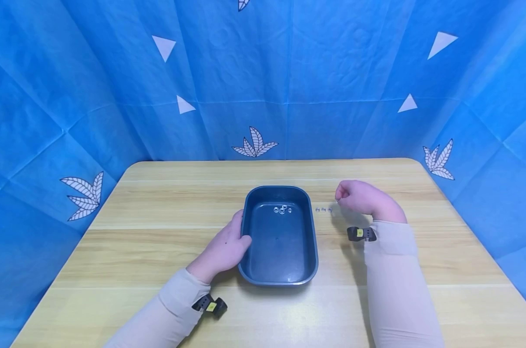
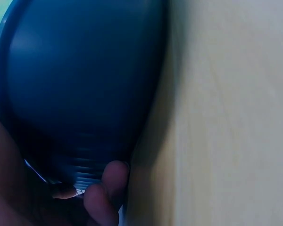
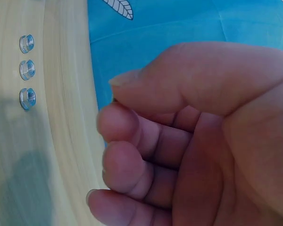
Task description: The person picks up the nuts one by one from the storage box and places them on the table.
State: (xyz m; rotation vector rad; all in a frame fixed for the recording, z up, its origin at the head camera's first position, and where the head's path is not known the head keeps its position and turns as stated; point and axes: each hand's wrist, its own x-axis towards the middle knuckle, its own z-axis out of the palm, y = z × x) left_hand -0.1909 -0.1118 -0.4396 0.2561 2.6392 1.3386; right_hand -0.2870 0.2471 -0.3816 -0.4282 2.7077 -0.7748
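Your left hand (image 1: pixel 226 246) is at the left side of the dark blue tray (image 1: pixel 277 256), gripping its wall: the thumb lies over the rim and the fingers are on the outside. From the left wrist, two fingertips (image 2: pixel 115 178) show curled against the tray's outer surface, near a ridged patch.

Your right hand (image 1: pixel 360 197) is raised to the right of the tray, level with its far part and apart from it. Its thumb and forefinger are closed to a pinch, with the other fingers curled in below. A tiny piece (image 3: pixel 114 100) shows between those two tips; it is too well covered for you to tell what it is.

Inside the tray, toward its far end, four loose nuts (image 1: pixel 282 210) sit in a small cluster. Just outside its right wall, three shiny metal nuts (image 3: pixel 27 70) stand apart from one another in a straight row on the desk (image 1: pixel 158 193), the row running from the tray toward your right hand.

You have a black strap (image 1: pixel 210 305) on the left wrist, nearer you than the tray's middle, and another on the right. Beyond the tray and the desk hangs a blue curtain (image 1: pixel 332 63) with white triangles and leaves.
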